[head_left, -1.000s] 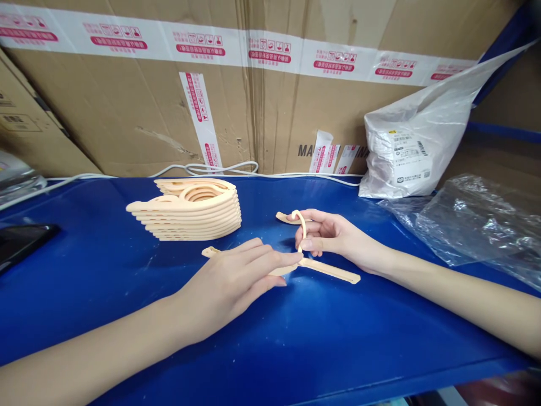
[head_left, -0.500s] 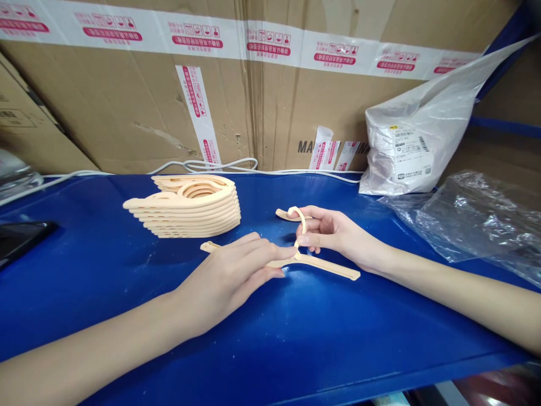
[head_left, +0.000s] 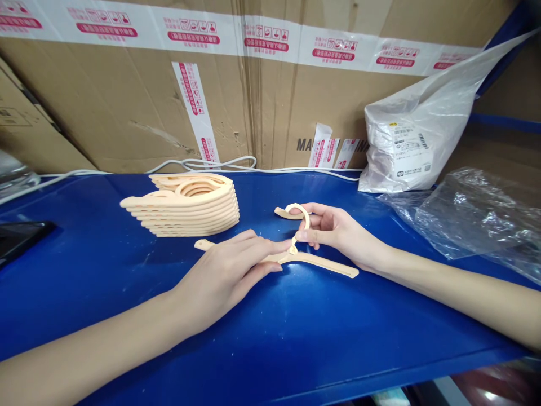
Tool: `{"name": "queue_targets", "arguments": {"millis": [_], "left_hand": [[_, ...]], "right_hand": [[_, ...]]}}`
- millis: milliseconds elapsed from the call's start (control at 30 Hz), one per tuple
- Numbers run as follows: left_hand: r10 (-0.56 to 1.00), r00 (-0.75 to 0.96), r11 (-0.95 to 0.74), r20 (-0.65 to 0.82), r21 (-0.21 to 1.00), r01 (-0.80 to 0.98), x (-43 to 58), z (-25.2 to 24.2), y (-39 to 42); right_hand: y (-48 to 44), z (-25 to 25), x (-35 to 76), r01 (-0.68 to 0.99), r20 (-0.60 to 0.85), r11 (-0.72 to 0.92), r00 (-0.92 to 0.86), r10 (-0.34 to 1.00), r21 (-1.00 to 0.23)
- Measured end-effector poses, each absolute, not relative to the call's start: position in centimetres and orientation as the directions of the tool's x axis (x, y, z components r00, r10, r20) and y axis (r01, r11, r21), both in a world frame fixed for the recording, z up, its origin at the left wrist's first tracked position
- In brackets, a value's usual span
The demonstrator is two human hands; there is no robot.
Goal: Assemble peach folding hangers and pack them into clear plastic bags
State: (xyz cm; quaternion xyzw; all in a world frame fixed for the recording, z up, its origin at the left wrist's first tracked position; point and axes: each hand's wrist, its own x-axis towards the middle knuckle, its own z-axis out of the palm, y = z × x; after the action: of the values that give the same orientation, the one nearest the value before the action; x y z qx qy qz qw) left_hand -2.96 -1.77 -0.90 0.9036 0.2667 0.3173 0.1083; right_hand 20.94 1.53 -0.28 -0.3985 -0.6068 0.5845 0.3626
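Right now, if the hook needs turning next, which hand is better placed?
Right, I'd judge. The right hand already has thumb and fingers on the hook; the left hand lies over the hanger, index fingertip near the hook's base, so it seems better suited to steadying.

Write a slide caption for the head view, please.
Left hand holds a pale hanger, right hand grips its hook; stacked hangers sit nearby.

Bright Centre, Soft Edges

Diffuse light brightens the hanger stack (head_left: 186, 208), which looks sharp; to its right and nearer the camera, pale glare marks the blue tabletop (head_left: 253, 349); far right of the stack, clear plastic (head_left: 486, 214) glints; clutter (head_left: 492, 386) nearer the camera, far right of the stack, blurs; wide-angle distortion stretches the outer edges.
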Motion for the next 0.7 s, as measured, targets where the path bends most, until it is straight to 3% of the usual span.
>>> {"name": "queue_targets", "arguments": {"millis": [433, 700], "left_hand": [[0.461, 0.696, -0.875, 0.55, 0.152, 0.46, -2.52, -0.68, -2.41], [0.482, 0.678, -0.862, 0.555, 0.161, 0.48, -2.46, -0.66, -2.47]], "right_hand": [[1.34, -0.2, 20.88, 0.064, 0.005, 0.034, -0.41, 0.912, -0.997], [1.16, -0.04, 20.84, 0.019, 0.041, 0.055, -0.435, 0.899, -0.998]]}}
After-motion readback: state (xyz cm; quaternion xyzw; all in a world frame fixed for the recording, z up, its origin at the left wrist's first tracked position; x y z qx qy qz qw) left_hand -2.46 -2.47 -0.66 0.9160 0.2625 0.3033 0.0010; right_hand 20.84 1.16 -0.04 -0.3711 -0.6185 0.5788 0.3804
